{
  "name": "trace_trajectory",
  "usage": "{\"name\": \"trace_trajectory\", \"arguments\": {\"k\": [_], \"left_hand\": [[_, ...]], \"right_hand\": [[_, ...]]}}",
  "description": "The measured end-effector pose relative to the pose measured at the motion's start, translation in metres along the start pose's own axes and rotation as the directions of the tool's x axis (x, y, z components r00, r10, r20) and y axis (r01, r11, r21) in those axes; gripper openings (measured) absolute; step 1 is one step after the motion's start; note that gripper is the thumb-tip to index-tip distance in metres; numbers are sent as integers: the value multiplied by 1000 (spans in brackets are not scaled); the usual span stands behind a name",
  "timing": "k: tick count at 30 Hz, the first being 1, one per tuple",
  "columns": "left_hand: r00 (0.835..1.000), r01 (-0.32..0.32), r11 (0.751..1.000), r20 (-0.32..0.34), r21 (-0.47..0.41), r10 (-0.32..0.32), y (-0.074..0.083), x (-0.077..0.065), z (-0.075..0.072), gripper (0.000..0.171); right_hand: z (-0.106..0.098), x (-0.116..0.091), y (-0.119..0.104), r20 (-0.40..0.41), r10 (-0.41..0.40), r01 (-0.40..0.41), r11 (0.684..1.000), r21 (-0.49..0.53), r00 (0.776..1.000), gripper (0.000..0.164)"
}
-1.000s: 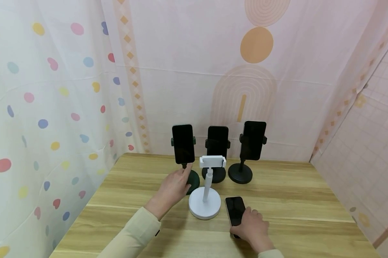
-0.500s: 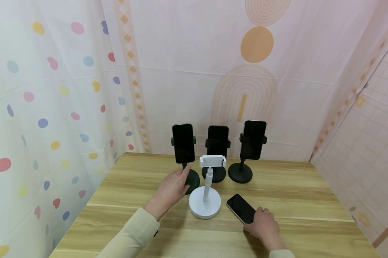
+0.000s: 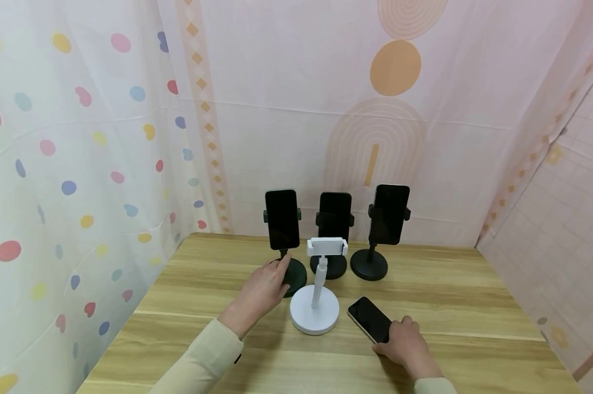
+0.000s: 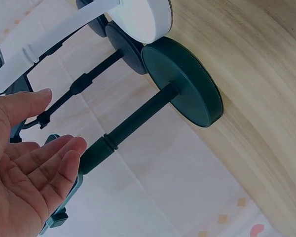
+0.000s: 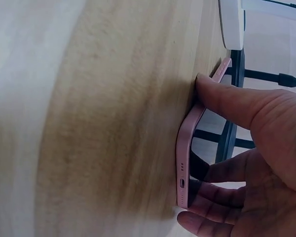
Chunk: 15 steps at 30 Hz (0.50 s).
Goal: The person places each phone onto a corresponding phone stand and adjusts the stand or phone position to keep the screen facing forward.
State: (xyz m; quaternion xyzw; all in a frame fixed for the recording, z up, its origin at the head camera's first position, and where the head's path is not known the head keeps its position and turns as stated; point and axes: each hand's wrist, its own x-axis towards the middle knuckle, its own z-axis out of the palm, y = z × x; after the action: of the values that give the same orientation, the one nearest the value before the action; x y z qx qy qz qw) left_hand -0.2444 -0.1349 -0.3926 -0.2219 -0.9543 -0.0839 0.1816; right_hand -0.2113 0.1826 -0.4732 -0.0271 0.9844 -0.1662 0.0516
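Observation:
My right hand [image 3: 406, 345] grips the near end of a smartphone [image 3: 367, 317] lying aslant on the table, screen up. In the right wrist view, its pink edge [image 5: 183, 148] shows between thumb and fingers. My left hand [image 3: 260, 290] is beside the dark green phone stand [image 3: 296, 276], index finger extended toward the stem. The left wrist view has my loosely curved fingers [image 4: 64, 168] close to the green stem [image 4: 143, 116], thumb held apart. That stand carries a black-screened phone [image 3: 282, 219]. Between my hands is a white phone stand [image 3: 315, 311] with an unfilled clamp [image 3: 327, 247].
Behind the white stand, a black stand [image 3: 337, 268] bears a phone [image 3: 334, 210]. Another black stand [image 3: 369, 265], right of it, carries a tilted phone [image 3: 391, 213]. The wooden table [image 3: 454, 306] ends against a patterned curtain [image 3: 276, 137].
My right hand has moved right, turning the smartphone on the table so its near end swings right. Over the last half second it stays nearly still. My left hand keeps its place.

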Motion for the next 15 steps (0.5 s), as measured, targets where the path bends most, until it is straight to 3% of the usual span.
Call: {"name": "trace_trajectory", "arguments": {"k": [15], "left_hand": [[1000,-3,1000,-5,15,3,-1,-3,3,67]], "right_hand": [[-2,4,4,-24,-8,8,1000,0,1000,62]]}}
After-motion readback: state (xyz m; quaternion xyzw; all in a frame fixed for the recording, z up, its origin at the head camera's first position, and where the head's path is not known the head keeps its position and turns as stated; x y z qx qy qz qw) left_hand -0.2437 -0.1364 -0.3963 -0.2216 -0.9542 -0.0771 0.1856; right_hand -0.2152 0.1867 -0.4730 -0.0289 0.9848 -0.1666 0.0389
